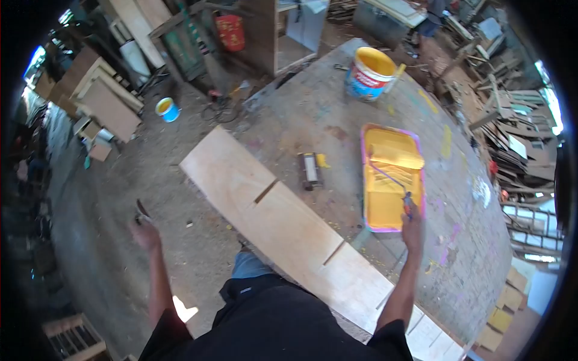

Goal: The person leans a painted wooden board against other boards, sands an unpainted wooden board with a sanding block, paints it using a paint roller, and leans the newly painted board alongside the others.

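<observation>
My right hand (412, 227) is closed around the handle of a paint roller (390, 172). Its yellow-coated head lies in the upper part of a paint tray (363, 207), which holds yellow paint and has a pink-smeared rim. Off to the left, my left hand (144, 233) is closed on a small dark curved object (142, 209), blurred and too small to name. Between my hands a long pale wooden board (289, 225) with narrow slots runs diagonally in front of my body. Beyond it sits a small dark block with a whitish top (310, 169).
A large bucket with yellow paint inside (368, 84) stands at the far side of the paint-stained work surface (463, 198). A small blue can (169, 112) is on the floor at left. Wood panels (108, 108) lean behind it, and scrap wood is piled at right.
</observation>
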The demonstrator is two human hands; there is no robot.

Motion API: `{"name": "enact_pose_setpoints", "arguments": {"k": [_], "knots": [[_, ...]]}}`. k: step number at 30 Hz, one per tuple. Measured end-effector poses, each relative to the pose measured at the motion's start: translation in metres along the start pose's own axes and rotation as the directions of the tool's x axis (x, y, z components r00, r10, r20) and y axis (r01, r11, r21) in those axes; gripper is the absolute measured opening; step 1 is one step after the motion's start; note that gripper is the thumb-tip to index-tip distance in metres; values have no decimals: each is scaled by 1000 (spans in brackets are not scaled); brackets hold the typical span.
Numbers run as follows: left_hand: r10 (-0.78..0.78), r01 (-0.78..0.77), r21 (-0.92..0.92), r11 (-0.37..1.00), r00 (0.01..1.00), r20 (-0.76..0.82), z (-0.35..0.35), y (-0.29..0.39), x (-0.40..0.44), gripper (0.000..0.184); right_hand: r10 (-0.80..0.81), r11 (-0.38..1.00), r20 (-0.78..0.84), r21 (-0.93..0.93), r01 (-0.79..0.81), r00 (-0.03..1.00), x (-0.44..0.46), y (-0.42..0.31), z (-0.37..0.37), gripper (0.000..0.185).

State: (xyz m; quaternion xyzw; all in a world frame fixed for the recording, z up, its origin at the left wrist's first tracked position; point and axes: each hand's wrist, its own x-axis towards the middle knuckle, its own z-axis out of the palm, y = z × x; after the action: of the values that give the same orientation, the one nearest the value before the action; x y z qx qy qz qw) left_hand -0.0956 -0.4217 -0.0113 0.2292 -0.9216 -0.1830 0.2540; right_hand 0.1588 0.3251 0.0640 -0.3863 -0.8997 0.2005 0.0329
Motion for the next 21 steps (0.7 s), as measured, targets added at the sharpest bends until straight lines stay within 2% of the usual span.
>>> {"name": "enact_pose_setpoints", "arguments": {"k": [1,2,3,4,5,6,7,8,9,10,11,12,13,14,15,16,17,18,19,20,21], "knots": [[-2,1,-85,996,1000,-5,-4,13,2,22,-30,999,-20,16,30,999,-5,2,-1,56],[1,1,-115,993,1000,19,2,45,-12,22,30,1000,10,6,-30,1000,-14,-9,-11,56],[20,65,-605,793,991,132,7,90,-37,23,87,996,42,-1,-87,995,-22,-20,-20,56],[87,170,-911,376,972,218,9,123,-58,24,100,995,23,-13,-99,995,-30,-22,-22,56],[94,179,-916,360,969,226,8,140,-73,24,103,994,31,20,-104,994,-37,-20,-22,55],[511,-219,-644,733,802,309,5,150,-88,28,100,993,42,53,-102,994,-39,-18,-21,54],[691,-692,-257,675,470,549,4,156,-97,31,96,994,29,48,-97,995,-30,-17,-18,54],[695,-693,-262,672,467,546,8,157,-98,31,48,997,-3,68,-48,999,-22,-15,-12,53],[442,-435,-181,882,632,637,18,157,-90,34,9,995,-40,96,-5,999,-13,-13,-3,52],[141,-130,-69,989,701,699,29,155,-83,36,23,994,-49,105,-18,999,1,-16,4,52],[154,-142,-76,987,699,699,41,148,-82,36,7,998,-63,60,-3,998,22,-22,8,53],[231,-27,-422,906,867,442,55,137,-81,35,-10,1000,-75,13,11,997,33,-25,9,54],[179,-14,-727,687,972,151,70,123,-78,33,1,1000,-81,20,0,997,32,-27,5,54],[241,-113,-699,706,967,87,90,100,-72,31,24,1000,-51,2,-24,998,32,-32,-2,54],[245,-115,-703,702,966,86,85,100,-73,31,42,999,-16,-22,-43,999,32,-35,-8,54],[180,-15,-529,848,949,261,75,102,-72,31,43,999,-20,-25,-44,999,22,-29,-9,54],[74,65,-314,947,908,413,65,105,-73,30,-22,999,-68,27,24,997,-1,-18,-7,53],[67,74,-315,946,907,416,49,114,-77,30,-89,992,-117,75,98,989,-18,-8,-5,53],[60,165,-429,888,884,464,27,128,-84,30,-96,992,-114,69,104,989,-30,-3,-4,53],[63,254,-529,809,859,509,16,135,-88,29,-36,995,-105,84,45,994,-41,1,-2,53],[61,255,-526,811,858,510,24,125,-90,29,29,995,-93,100,-20,995,-47,5,1,53]]}}
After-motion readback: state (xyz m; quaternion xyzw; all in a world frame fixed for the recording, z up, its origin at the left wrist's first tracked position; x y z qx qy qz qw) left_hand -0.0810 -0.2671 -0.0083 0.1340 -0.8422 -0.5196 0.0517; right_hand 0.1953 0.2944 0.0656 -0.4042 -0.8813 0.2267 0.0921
